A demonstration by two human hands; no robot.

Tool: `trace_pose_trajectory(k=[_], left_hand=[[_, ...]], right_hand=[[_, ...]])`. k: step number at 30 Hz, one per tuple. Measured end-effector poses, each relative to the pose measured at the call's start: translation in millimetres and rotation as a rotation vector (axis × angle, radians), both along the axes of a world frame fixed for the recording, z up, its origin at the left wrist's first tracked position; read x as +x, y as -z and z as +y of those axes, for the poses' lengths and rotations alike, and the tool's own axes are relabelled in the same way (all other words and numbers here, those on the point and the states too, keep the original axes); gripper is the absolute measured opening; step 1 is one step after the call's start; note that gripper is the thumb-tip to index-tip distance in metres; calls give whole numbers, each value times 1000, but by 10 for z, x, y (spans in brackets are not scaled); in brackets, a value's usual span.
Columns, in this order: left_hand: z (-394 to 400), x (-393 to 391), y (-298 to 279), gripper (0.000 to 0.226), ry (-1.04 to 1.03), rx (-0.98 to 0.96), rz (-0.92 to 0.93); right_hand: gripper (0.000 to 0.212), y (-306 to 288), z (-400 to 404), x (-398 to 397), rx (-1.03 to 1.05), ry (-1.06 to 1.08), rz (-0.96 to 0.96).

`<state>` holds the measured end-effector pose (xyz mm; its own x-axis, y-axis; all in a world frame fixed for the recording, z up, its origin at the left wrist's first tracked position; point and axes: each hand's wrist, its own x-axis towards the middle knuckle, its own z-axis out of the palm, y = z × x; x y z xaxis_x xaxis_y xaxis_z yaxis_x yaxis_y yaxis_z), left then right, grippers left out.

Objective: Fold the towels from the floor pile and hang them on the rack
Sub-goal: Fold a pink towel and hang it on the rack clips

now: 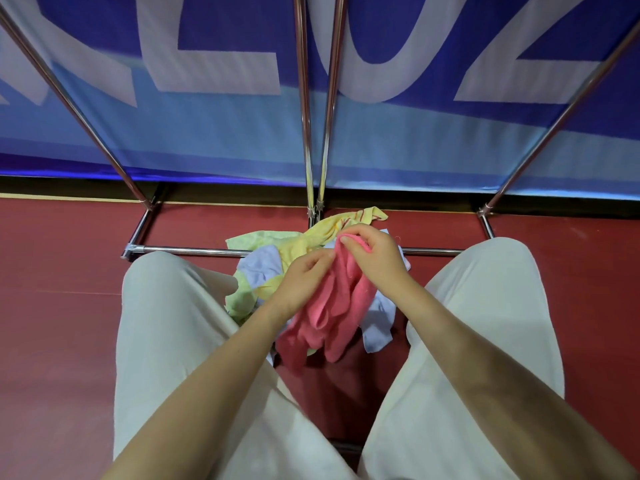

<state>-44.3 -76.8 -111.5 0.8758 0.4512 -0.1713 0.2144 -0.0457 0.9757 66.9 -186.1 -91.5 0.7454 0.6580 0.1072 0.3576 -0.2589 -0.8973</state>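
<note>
A pink towel (pixel 332 306) hangs crumpled between my knees, above the floor pile. My left hand (pixel 304 278) pinches its upper edge on the left. My right hand (pixel 374 251) pinches the same edge a little higher and to the right. Under it lies the pile (pixel 273 268) of yellow, pale green and light blue towels on the red floor. The chrome rack (pixel 308 133) rises in front of me, with its base bar (pixel 194 251) crossing the floor behind the pile.
A blue banner (pixel 207 133) with large white letters covers the wall behind the rack. My knees in cream trousers (pixel 173 323) flank the pile on both sides. Slanted rack poles (pixel 69 105) stand at left and right. Red floor (pixel 62 271) extends to either side.
</note>
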Motion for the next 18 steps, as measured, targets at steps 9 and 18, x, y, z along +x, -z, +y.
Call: trace_pose_trajectory(k=[9,18], left_hand=[[-7,-59,5,15,-57,159,-100],[60,-122,108,28,-78,409,-156]], right_hand=[[10,77,-39,-34,-83,-16,11],[5,119,-166,-52,-128,-50,5]])
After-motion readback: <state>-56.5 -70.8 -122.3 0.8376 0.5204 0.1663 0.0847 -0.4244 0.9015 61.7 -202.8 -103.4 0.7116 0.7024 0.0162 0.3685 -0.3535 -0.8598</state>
